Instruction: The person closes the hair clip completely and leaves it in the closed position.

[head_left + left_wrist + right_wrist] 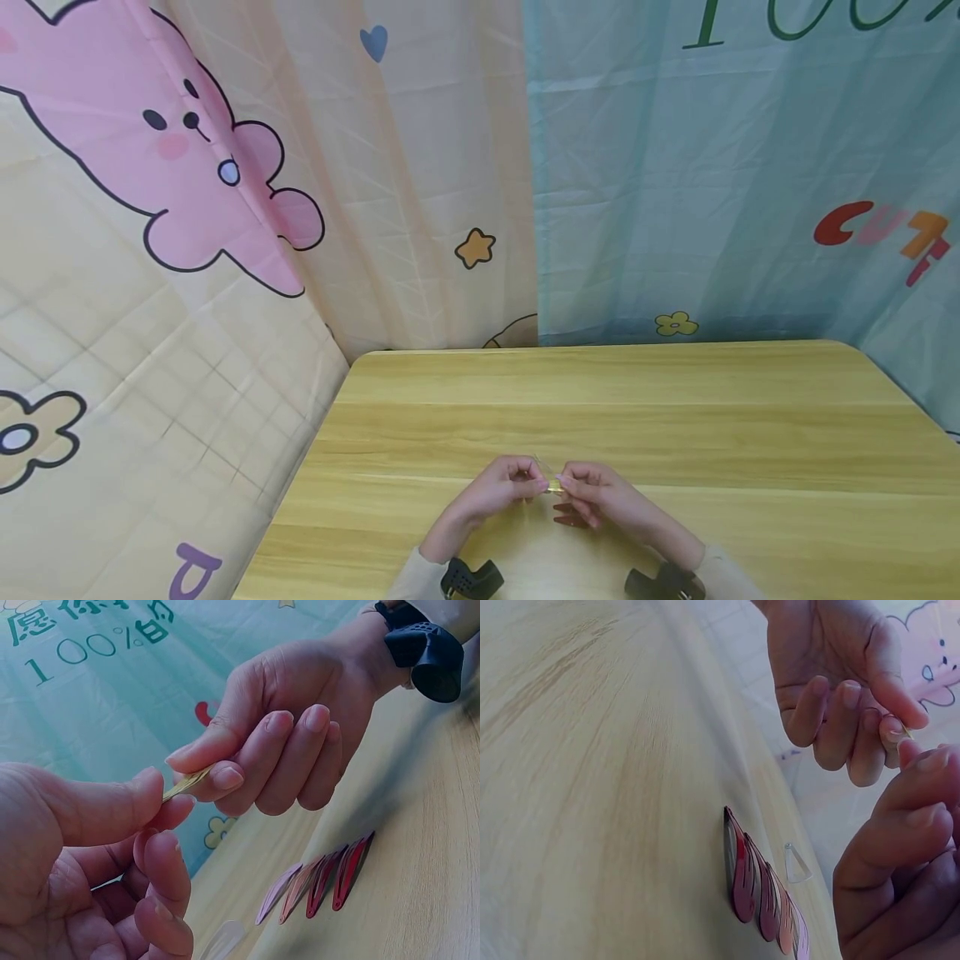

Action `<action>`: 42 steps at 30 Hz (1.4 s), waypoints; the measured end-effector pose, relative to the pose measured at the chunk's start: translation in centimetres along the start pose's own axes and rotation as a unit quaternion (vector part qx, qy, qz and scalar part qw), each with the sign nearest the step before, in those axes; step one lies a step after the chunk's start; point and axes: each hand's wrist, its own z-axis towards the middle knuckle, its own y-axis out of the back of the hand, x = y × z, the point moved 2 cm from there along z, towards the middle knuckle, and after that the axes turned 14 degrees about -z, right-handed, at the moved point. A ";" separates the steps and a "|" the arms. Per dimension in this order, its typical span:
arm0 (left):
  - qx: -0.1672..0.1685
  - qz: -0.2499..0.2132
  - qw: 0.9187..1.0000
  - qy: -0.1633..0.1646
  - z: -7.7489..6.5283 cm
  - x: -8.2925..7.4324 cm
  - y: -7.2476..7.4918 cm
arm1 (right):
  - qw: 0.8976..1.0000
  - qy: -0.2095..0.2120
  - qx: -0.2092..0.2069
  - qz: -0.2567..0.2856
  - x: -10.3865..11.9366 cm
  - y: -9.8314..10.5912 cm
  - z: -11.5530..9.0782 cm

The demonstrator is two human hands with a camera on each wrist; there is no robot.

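A yellow snap hair clip [186,784] is stretched between both hands. My left hand [498,487] pinches one end between thumb and index finger. At the other end, the thumb and index finger of my right hand [603,496] pinch it too, the remaining fingers loosely curled. In the left wrist view, a row of snap clips lies on the table below the hands: a red clip [352,870], a dark red clip [324,883], a peach clip [292,894] and a lilac clip [277,894]. A whitish clip [797,866] lies apart from that row.
The wooden table [675,417] extends beyond the hands to a printed curtain [450,167] along its far edge. Another printed cloth [187,358] hangs along the left side. Dark wrist cameras [472,579] sit on both wrists.
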 end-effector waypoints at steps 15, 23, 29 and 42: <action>0.023 -0.044 0.999 0.013 -0.1 -0.1 -0.1 | 0.998 0.014 0.032 0.046 -0.2 0.2 0.0; 0.035 -0.047 0.998 0.010 0.0 0.1 0.0 | 0.999 0.006 0.029 0.042 -0.2 0.2 0.0; 0.010 -0.044 0.999 0.017 0.1 0.3 0.0 | 0.999 -0.015 0.025 0.045 -0.2 0.1 0.1; -0.019 -0.034 0.999 0.027 0.1 0.5 0.1 | 0.998 -0.054 -0.021 0.002 -0.3 0.2 0.0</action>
